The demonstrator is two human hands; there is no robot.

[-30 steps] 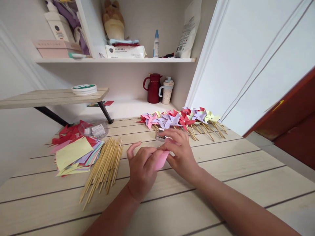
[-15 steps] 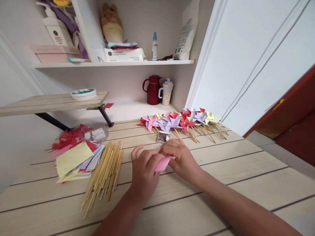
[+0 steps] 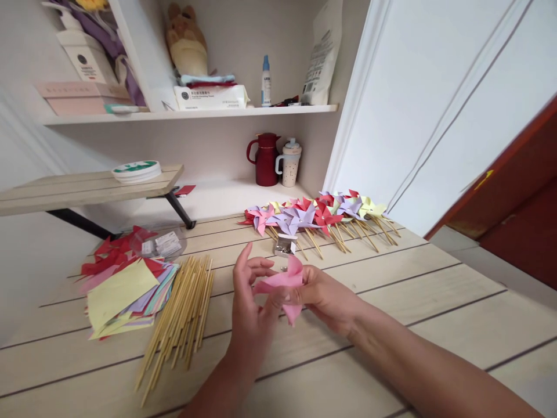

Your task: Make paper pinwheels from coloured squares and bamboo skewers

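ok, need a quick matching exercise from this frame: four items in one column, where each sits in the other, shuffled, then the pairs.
Things:
1. pink paper
2. bamboo sticks
3. finished pinwheels
4. red jug

Places:
A. far side of the table, in a row
B. lower shelf, beside a speckled cup
C. between left hand and right hand
D. on the table beside the paper stack

Pairs: 1-C, 2-D, 3-A, 4-B
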